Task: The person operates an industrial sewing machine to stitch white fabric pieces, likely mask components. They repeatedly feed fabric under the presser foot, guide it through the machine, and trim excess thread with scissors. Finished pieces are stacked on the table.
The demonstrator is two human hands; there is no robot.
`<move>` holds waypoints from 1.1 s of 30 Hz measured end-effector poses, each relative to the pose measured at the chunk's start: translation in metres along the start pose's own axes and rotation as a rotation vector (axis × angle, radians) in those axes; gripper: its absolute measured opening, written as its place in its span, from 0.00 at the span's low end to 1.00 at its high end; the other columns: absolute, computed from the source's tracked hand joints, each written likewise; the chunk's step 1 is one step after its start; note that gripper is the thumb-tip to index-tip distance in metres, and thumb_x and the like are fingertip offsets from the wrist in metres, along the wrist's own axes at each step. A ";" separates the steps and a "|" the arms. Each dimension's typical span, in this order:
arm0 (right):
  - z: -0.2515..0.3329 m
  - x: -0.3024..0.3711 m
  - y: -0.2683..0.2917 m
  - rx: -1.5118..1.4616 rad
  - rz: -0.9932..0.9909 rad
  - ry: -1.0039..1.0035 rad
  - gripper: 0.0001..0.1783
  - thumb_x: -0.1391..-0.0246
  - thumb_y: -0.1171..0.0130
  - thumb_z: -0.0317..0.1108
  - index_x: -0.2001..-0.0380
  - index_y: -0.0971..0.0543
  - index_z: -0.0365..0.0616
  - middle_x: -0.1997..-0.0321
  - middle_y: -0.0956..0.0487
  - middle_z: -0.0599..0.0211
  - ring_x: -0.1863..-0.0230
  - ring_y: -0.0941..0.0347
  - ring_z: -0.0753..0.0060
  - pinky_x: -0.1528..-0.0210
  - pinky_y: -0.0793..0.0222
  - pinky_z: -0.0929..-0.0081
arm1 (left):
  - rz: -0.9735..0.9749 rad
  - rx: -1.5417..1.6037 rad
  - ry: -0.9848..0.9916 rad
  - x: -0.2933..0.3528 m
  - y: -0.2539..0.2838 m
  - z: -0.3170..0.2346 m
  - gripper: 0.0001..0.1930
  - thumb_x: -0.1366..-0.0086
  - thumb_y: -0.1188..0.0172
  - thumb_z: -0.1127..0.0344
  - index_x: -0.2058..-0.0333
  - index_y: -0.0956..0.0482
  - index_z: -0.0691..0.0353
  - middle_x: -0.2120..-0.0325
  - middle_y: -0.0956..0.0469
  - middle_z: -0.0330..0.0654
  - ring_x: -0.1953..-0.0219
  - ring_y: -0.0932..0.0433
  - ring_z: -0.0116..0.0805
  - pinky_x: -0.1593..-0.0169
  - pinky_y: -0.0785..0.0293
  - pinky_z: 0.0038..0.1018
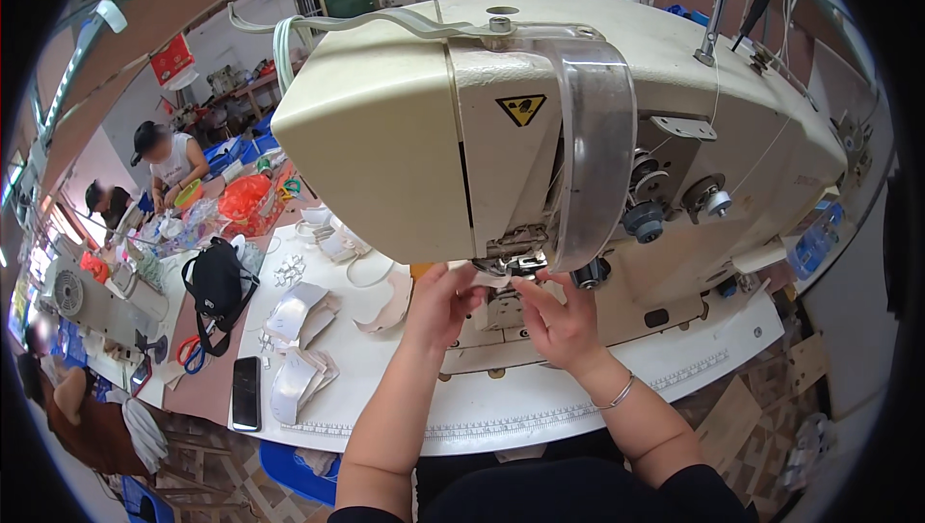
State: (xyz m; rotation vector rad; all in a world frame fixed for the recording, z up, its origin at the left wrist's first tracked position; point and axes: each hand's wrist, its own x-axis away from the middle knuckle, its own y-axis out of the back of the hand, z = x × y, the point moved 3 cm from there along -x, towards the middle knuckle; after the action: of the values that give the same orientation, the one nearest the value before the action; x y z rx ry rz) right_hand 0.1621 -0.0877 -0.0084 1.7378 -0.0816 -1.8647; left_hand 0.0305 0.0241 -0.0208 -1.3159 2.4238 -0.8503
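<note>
Small white piece (494, 280) is held at needle end of sewing machine (371, 128), between hands. Piece is pinched by left hand (441, 303); far side is met by bent fingers of right hand (567, 326), whether pinched cannot be told. Curved pale piece (393, 305) is laid just left of left hand on white table (352, 379). Farther left, stacked cut pieces (295, 315) and black phone (247, 394) are placed. Bracelet (621, 393) is worn on right wrist.

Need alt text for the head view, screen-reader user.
A person's left hand and right hand meet at a small pale piece under the stitching end of a large cream sewing machine. To the left are stacked pale pieces, a black phone and a black bag, with other people farther off.
</note>
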 end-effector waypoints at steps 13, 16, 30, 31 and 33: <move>-0.001 0.002 0.001 -0.032 0.015 -0.001 0.25 0.64 0.40 0.24 0.57 0.25 0.53 0.62 0.34 0.64 0.60 0.38 0.60 0.60 0.41 0.65 | -0.011 0.046 -0.060 0.016 -0.004 0.012 0.07 0.42 0.47 0.71 0.63 0.30 0.61 0.72 0.25 0.39 0.75 0.24 0.29 0.74 0.25 0.18; -0.001 0.002 0.001 -0.045 0.015 -0.014 0.24 0.64 0.40 0.24 0.58 0.25 0.52 0.61 0.34 0.64 0.60 0.38 0.59 0.60 0.41 0.65 | -0.059 0.162 0.027 0.015 0.000 0.010 0.06 0.40 0.49 0.68 0.64 0.29 0.61 0.72 0.25 0.40 0.75 0.24 0.30 0.75 0.27 0.20; -0.011 0.011 -0.015 -0.988 0.356 -1.107 0.14 0.50 0.40 0.39 0.73 0.22 0.36 0.78 0.23 0.72 0.77 0.30 0.86 0.72 0.34 0.88 | 0.140 -0.475 -0.346 0.077 -0.017 0.052 0.09 0.44 0.41 0.65 0.65 0.26 0.61 0.74 0.25 0.36 0.73 0.26 0.34 0.69 0.30 0.23; -0.012 0.010 -0.014 -1.005 0.360 -1.118 0.14 0.50 0.41 0.39 0.73 0.21 0.36 0.78 0.23 0.72 0.77 0.30 0.86 0.72 0.34 0.88 | 0.078 -0.855 -0.822 0.084 -0.026 0.036 0.11 0.48 0.39 0.68 0.65 0.27 0.59 0.73 0.26 0.36 0.71 0.26 0.37 0.67 0.31 0.25; -0.010 0.009 -0.010 -1.047 0.371 -1.144 0.13 0.49 0.41 0.39 0.73 0.21 0.37 0.78 0.23 0.71 0.77 0.30 0.86 0.72 0.34 0.88 | -0.059 -1.378 -1.277 0.086 -0.041 0.018 0.16 0.54 0.36 0.73 0.64 0.26 0.56 0.71 0.27 0.38 0.67 0.26 0.42 0.63 0.31 0.28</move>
State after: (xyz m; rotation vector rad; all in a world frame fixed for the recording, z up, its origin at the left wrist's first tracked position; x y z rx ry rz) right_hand 0.1675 -0.0800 -0.0224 -0.1055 0.1129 -1.8218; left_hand 0.0184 -0.0711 -0.0062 -1.4207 1.5814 1.5342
